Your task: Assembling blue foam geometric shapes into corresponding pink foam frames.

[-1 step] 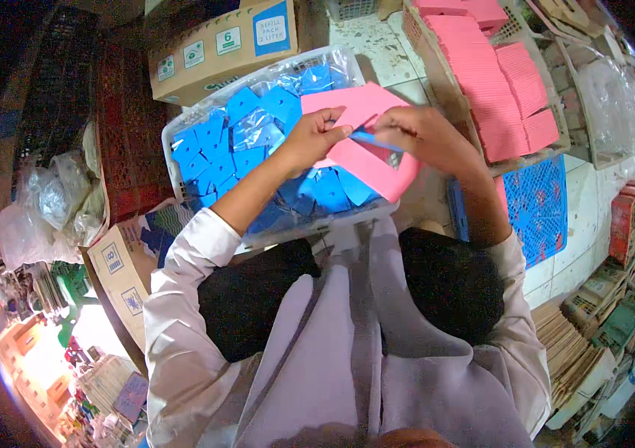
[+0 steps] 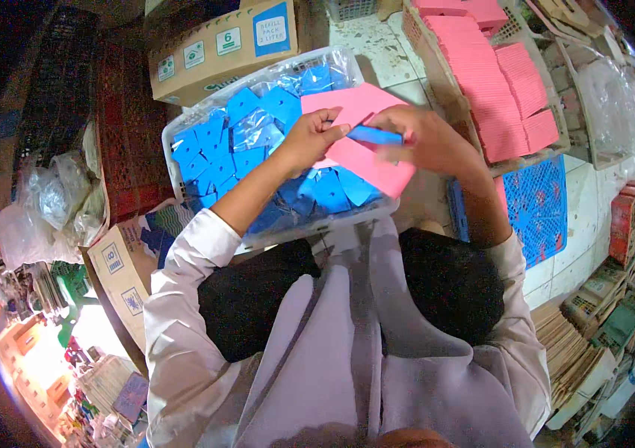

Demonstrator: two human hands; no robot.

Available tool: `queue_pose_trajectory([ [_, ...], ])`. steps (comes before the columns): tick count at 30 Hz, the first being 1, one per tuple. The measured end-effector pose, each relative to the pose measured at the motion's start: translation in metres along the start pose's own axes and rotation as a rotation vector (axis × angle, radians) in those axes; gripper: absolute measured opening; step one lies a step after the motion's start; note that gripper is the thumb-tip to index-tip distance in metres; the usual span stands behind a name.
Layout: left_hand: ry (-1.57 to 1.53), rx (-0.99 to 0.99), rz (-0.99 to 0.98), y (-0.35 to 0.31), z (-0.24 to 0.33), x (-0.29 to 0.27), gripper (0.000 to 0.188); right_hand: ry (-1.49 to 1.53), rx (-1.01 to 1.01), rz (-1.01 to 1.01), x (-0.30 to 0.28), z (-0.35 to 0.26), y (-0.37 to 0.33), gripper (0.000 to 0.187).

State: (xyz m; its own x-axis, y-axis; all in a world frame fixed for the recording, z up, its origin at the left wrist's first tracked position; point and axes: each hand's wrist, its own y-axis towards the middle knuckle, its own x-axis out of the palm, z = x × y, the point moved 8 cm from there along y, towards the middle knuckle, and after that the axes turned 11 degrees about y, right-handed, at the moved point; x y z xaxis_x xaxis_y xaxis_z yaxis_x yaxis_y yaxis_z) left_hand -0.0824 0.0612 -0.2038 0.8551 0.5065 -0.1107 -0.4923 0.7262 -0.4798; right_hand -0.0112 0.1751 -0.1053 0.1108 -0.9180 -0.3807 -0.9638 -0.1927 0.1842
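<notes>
My left hand (image 2: 316, 140) pinches the left end of a narrow blue piece (image 2: 377, 135), thumb against fingers, above the basket's right half. Curled round the other end of that piece is my right hand (image 2: 426, 138), its fingertips smeared by motion. A small reddish-pink bit (image 2: 409, 137) shows by the right fingers; whether it is part of the blue piece I cannot tell. Under both hands lie flat pink sheets (image 2: 373, 168), partly covered by them. Below is a whitish plastic basket (image 2: 172, 168) full of blue pieces with small holes (image 2: 243, 104), with a clear plastic bag (image 2: 256, 131) on top.
A cardboard box (image 2: 220, 48) stands behind the basket, another box (image 2: 119, 276) at its left. Stacks of pink pieces (image 2: 474, 82) fill a crate at the far right. Nearer on the right is a blue plastic crate (image 2: 534, 213). Plastic bags (image 2: 52, 198) hang left.
My right hand has shifted slightly, and more of the narrow blue piece shows between the hands. The raised right edge of the pink sheet now lies flatter. My left hand stays put.
</notes>
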Motion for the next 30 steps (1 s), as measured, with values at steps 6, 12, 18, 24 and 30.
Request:
queue_pose_trajectory([
  [6,-0.078,0.067,0.047,-0.004,0.009,0.002,0.029,-0.292,0.053,0.152,0.005,0.007,-0.002,0.024],
  [12,-0.154,0.106,0.028,-0.003,0.018,-0.001,0.027,-0.285,0.078,0.177,0.016,0.023,0.011,0.017],
  [18,-0.311,0.000,0.109,-0.010,-0.009,-0.031,0.026,-0.301,0.022,0.482,-0.034,0.009,0.007,0.011],
  [24,-0.514,0.073,0.221,-0.007,0.010,-0.062,0.025,-0.330,0.061,0.287,0.003,0.045,-0.005,0.023],
  [30,-0.537,0.207,0.280,-0.005,0.022,-0.081,0.023,-0.471,-0.065,-0.002,0.071,0.043,0.020,0.043],
])
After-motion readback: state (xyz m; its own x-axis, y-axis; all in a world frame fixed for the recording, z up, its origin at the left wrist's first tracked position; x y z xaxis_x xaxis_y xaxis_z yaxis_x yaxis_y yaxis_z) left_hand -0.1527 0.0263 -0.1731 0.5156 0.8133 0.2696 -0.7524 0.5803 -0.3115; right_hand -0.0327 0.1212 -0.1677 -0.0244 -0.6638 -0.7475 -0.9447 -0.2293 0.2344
